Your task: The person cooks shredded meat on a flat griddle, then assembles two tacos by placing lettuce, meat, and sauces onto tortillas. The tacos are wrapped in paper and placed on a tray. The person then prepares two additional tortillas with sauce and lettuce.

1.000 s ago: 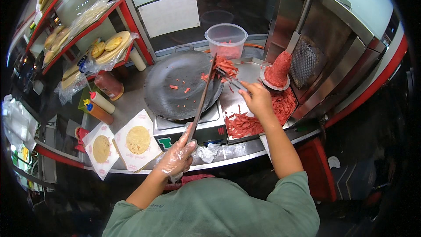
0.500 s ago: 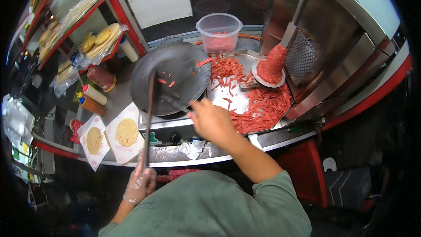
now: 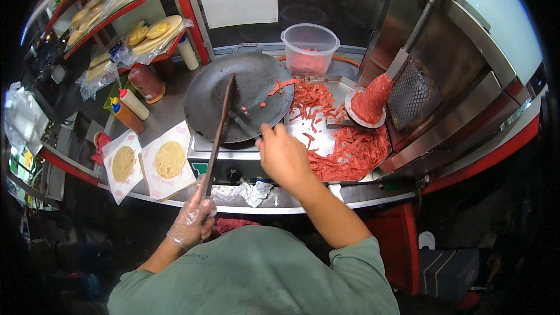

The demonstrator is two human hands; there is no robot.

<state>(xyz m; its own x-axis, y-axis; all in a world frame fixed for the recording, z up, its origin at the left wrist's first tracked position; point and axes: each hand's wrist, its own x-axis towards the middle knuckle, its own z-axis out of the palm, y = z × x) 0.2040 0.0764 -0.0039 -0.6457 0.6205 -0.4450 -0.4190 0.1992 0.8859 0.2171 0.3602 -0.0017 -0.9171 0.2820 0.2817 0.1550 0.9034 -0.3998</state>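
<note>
My left hand [image 3: 193,221], in a clear plastic glove, is wrapped round the lower end of a long dark wooden paddle [image 3: 219,131]. The paddle's far tip rests in a wide black pan [image 3: 204,102]. My bare right hand [image 3: 284,154] grips a metal spatula [image 3: 245,125] over the pan's right front; its handle is mostly hidden by my fingers. A few small red meat scraps [image 3: 262,104] lie near the spatula, and red strips [image 3: 282,86] sit by the pan's right rim.
Right of the pan, a metal tray [image 3: 303,131] holds shredded red meat [image 3: 350,154] beneath a meat cone [image 3: 372,99] on a spit. Behind stands a clear tub [image 3: 309,52]. Leftward are two flatbreads [image 3: 170,159] on paper, squeeze bottles [image 3: 134,105] and a bread shelf [image 3: 140,46].
The paddle leans further to the right, with its tip shifted across the pan. My right hand stays at the pan's front right, and the scraps have moved. The whole view has shifted slightly.
</note>
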